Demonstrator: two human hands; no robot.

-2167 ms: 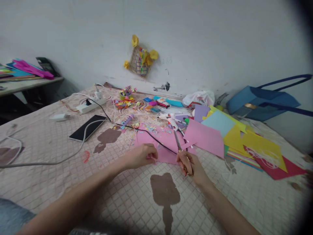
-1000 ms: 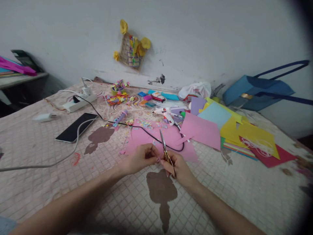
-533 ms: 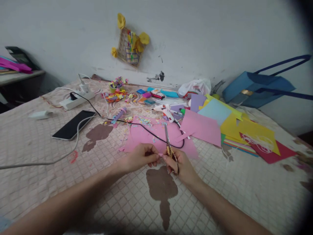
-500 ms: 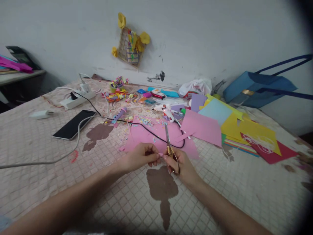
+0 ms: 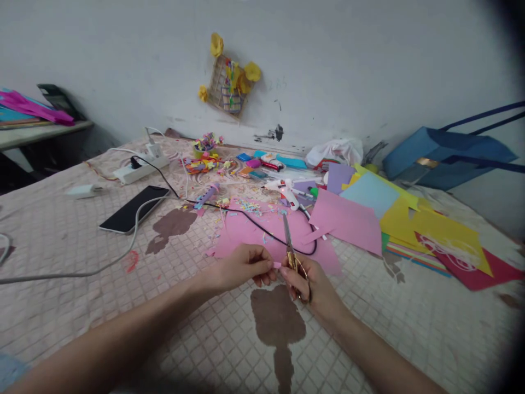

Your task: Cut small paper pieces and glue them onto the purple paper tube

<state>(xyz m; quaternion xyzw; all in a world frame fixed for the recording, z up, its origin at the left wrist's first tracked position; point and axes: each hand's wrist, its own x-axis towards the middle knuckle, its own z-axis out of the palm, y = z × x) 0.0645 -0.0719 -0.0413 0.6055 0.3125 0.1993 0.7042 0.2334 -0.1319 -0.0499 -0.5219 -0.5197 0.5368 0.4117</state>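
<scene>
Between the fingertips of both hands is a small pink paper piece (image 5: pixel 277 265). My left hand (image 5: pixel 248 265) pinches its left end, with the fingers curled. My right hand (image 5: pixel 309 282) has its thumb near the piece's right end and keeps gold-handled scissors (image 5: pixel 289 249) in its grip, the blades pointing up and away over the table. Whether the right fingertips also grip the paper is hard to see. Behind the hands lies a pink paper sheet (image 5: pixel 246 235) strewn with tiny paper scraps (image 5: pixel 248 206).
A glue gun (image 5: pixel 283 189) with a black cord lies past the pink sheet. Coloured papers (image 5: pixel 369 191) are stacked at right near a blue bag (image 5: pixel 443 156). At left are a dark phone (image 5: pixel 134 209), a power strip (image 5: pixel 139 171) and a grey cable (image 5: pixel 102 268).
The camera view has shifted, so the whole scene sits slightly lower and further right. Both hands stay close together around the pink piece, and the scissors remain in the right hand.
</scene>
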